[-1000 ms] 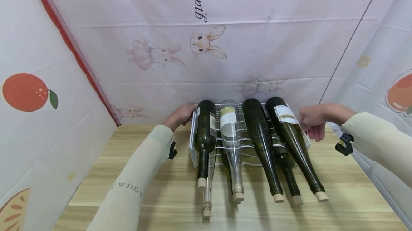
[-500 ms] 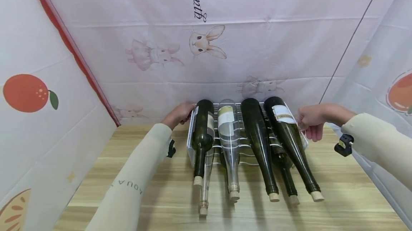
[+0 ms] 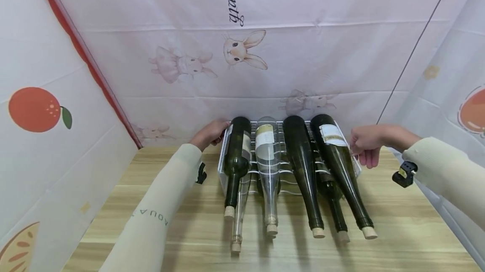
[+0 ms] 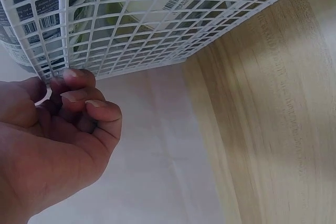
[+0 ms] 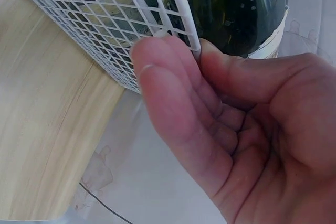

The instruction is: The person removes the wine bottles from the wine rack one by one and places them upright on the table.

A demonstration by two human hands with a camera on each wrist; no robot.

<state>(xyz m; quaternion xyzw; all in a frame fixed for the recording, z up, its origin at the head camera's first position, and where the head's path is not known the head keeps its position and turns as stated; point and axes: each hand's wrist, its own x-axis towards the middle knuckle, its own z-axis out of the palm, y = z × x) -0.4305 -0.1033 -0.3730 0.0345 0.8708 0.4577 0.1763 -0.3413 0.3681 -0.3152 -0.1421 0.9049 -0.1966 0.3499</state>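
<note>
A white wire wine rack (image 3: 222, 174) stands on the table against the back wall, loaded with corked bottles whose necks point toward me. On top lie a dark green bottle (image 3: 236, 154), a clear bottle (image 3: 269, 179), another dark bottle (image 3: 302, 162) and a dark bottle with a white label (image 3: 342, 175). Beneath them show a clear bottle (image 3: 238, 223) and a dark one (image 3: 335, 204). My left hand (image 3: 212, 134) pinches the rack's left rear edge, thumb against fingers in the left wrist view. At the right edge, my right hand (image 5: 236, 114) grips the frame (image 5: 181, 3) between thumb and curled fingers.
The wooden table (image 3: 151, 204) extends in front of the rack and to both sides. A printed cloth wall (image 3: 189, 108) rises directly behind it. More printed panels (image 3: 57, 158) enclose the left and right sides.
The rack has shifted slightly to the left, most plainly at the bottle necks, which swing left. Both hands keep nearly the same places on its sides.
</note>
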